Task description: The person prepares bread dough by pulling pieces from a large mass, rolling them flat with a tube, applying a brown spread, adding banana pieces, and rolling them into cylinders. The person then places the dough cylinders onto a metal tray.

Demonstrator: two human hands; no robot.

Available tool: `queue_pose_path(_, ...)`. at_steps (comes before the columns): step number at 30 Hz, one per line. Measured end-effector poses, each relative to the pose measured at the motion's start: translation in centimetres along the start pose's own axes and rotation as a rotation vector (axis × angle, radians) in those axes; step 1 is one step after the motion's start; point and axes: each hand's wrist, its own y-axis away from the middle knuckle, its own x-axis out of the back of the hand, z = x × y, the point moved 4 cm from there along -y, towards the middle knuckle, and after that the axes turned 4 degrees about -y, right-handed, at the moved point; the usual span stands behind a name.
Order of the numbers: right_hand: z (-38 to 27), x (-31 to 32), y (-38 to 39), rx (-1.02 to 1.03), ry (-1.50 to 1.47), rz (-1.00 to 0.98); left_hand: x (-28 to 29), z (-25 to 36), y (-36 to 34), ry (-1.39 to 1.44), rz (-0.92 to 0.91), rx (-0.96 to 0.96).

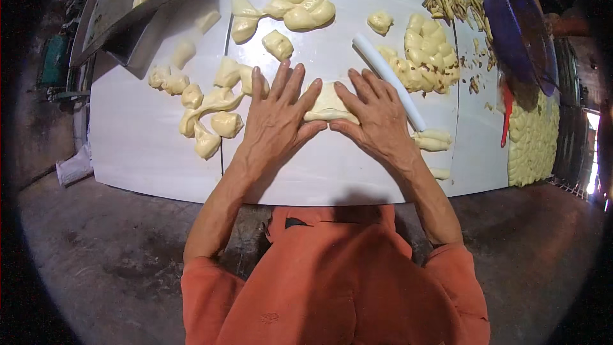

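Note:
A small flattened piece of pale yellow dough (328, 101) lies on the white tabletop between my hands, its near edge rolled up into a lip. My left hand (273, 114) is spread flat, with its index finger and thumb at the dough's left end. At the right end rests my right hand (377, 115), fingers stretched out and apart, thumb along the rolled edge. Just beyond the right hand a white rolling pin (391, 83) lies slanted. Shaped dough rolls (433, 140) sit beside the right wrist, partly hidden by the forearm.
Loose dough lumps (214, 99) lie left, and a larger dough heap (300, 6) is farther back. At right are a bumpy dough mass (429, 54), brownish-yellow strips (447, 3), a purple basin (514, 25) and a red-handled tool (507, 112). A metal tray (105, 16) holds rolls.

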Motion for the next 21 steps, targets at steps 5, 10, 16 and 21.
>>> queue_pose_path(5, -0.7, 1.0, 1.9, 0.145, -0.209, 0.095, 0.6, -0.3, 1.9, 0.136, 0.268, -0.131)
queue_pose_path(10, 1.1, -0.4, 1.3, 0.008, -0.170, 0.196, 0.2, -0.4, 1.2, 0.124, 0.298, -0.054)
queue_pose_path(16, 0.3, -0.4, 1.5, 0.004, -0.106, 0.178, 0.0, 0.4, 1.3, 0.060, 0.314, 0.000)
queue_pose_path(21, -0.5, 1.0, 0.9, 0.070, -0.126, 0.344, 1.2, 0.8, 1.7, 0.057, 0.331, 0.035)
